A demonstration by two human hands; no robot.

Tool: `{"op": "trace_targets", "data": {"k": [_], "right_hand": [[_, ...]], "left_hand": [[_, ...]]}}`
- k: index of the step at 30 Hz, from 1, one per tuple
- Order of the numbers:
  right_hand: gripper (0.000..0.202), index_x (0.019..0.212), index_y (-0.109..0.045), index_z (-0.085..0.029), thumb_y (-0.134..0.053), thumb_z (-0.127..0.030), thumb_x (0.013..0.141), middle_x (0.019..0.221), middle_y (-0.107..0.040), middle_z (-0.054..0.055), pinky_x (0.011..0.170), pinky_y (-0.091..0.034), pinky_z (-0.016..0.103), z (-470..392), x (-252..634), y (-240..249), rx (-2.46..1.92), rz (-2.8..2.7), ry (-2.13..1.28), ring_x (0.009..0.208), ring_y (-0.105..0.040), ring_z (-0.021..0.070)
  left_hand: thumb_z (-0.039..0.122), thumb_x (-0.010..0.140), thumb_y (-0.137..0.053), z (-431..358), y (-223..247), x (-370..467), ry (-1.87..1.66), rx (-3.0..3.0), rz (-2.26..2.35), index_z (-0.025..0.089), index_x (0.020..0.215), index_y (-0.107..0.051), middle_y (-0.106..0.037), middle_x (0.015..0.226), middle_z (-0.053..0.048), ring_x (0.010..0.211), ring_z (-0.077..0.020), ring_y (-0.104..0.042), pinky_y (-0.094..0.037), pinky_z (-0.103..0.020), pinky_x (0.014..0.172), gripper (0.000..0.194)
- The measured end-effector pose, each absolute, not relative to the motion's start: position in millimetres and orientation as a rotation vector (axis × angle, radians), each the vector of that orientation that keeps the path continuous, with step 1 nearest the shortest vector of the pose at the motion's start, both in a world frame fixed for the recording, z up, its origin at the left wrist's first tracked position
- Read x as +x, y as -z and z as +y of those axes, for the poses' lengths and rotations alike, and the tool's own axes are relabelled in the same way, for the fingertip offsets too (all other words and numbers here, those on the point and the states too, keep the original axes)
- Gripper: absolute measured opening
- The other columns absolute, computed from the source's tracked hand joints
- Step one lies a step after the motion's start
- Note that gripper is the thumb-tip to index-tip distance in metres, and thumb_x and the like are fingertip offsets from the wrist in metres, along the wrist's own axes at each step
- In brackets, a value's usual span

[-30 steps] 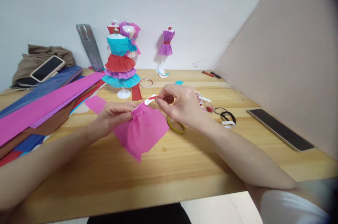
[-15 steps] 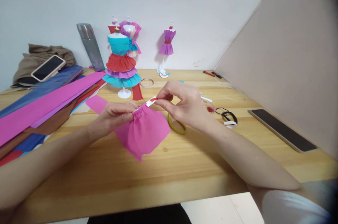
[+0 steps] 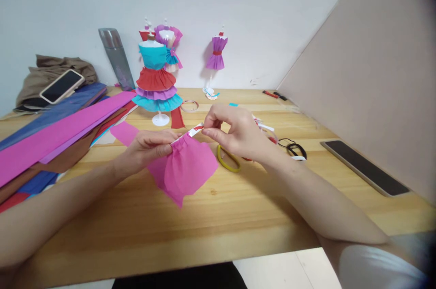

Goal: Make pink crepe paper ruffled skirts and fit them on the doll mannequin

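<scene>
A sheet of pink crepe paper [image 3: 190, 173], gathered into pleats along its upper edge, hangs above the table. My left hand [image 3: 148, 150] pinches the gathered edge between thumb and fingers. Along that edge runs a white strip [image 3: 195, 130] with a red mark, which looks like adhesive tape. My right hand [image 3: 235, 130] is closed in a pinch on the strip's free end. Under the right hand lies a yellow ring [image 3: 227, 162], perhaps a roll of tape. Behind the hands stands a small mannequin [image 3: 157, 71] in a tiered turquoise, red and purple paper dress.
Long folded strips of coloured crepe paper [image 3: 64, 130] cover the left side. A phone [image 3: 63, 86] rests on brown cloth near a grey bottle [image 3: 116, 60]. More dressed mannequins stand at the back, one in purple [image 3: 217, 53]. A dark flat device [image 3: 364, 166] lies at right.
Both hands keep their pinch in nearly the same place. The right fingers have shifted very slightly at the strip's end, and the pink paper's right side has swung a little left.
</scene>
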State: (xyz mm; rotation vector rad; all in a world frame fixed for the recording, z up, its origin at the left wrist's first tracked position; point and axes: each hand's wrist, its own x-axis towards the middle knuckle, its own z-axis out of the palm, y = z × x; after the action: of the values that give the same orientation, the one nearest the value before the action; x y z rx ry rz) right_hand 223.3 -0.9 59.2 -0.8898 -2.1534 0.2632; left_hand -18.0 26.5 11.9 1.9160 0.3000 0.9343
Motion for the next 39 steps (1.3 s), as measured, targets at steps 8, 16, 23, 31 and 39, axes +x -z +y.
{"op": "trace_targets", "data": {"k": [8, 16, 23, 31, 39], "right_hand": [[0.011, 0.079, -0.063, -0.021, -0.058, -0.011, 0.080, 0.071, -0.062, 0.001, 0.062, -0.046, 0.027, -9.6, 218.4, -62.8, -0.875, -2.118, -0.210, 0.064, -0.058, 0.0133], [0.021, 0.079, -0.070, -0.017, -0.053, -0.007, 0.072, 0.053, -0.055, -0.004, 0.048, -0.033, 0.023, -10.1, 219.1, -63.9, -1.022, -2.262, -0.446, 0.047, -0.046, 0.0086], [0.005, 0.067, -0.061, -0.016, -0.057, -0.012, 0.069, 0.051, -0.053, -0.005, 0.047, -0.030, 0.021, -5.5, 220.0, -60.6, -1.070, -2.221, -0.689, 0.049, -0.045, 0.0078], [0.005, 0.070, -0.060, -0.016, -0.057, -0.019, 0.068, 0.049, -0.056, -0.005, 0.044, -0.041, 0.019, -2.0, 216.8, -56.4, -1.131, -1.904, -1.302, 0.042, -0.055, 0.0089], [0.007, 0.062, -0.056, -0.017, -0.059, -0.022, 0.066, 0.048, -0.055, -0.005, 0.039, -0.041, 0.017, -5.3, 209.1, -59.3, -1.187, -1.827, -1.312, 0.041, -0.052, 0.0078]], "left_hand": [[0.027, 0.093, -0.059, 25.7, -16.2, -15.3, -0.984, 2.113, 0.352, 0.017, 0.083, -0.071, -0.067, 0.075, -0.004, 0.075, -0.0160, -0.061, -0.050, -0.029, 0.072, 0.019], [0.020, 0.093, -0.057, 25.1, -8.7, -16.6, -0.963, 2.305, 0.293, 0.018, 0.096, -0.072, -0.070, 0.083, -0.006, 0.085, -0.0183, -0.063, -0.050, -0.029, 0.074, 0.015], [0.027, 0.093, -0.060, 29.4, -8.7, -17.6, -0.887, 2.132, 0.320, 0.017, 0.097, -0.074, -0.071, 0.085, -0.007, 0.081, -0.0172, -0.064, -0.051, -0.029, 0.072, 0.018], [0.037, 0.089, -0.065, 30.7, -14.1, -17.5, -0.762, 1.871, 0.393, 0.017, 0.085, -0.077, -0.074, 0.084, -0.008, 0.080, -0.0178, -0.067, -0.054, -0.028, 0.072, 0.024], [0.042, 0.087, -0.067, 31.5, -10.8, -18.6, -0.746, 1.828, 0.445, 0.016, 0.087, -0.078, -0.074, 0.085, -0.008, 0.079, -0.0176, -0.067, -0.054, -0.028, 0.071, 0.027]]}}
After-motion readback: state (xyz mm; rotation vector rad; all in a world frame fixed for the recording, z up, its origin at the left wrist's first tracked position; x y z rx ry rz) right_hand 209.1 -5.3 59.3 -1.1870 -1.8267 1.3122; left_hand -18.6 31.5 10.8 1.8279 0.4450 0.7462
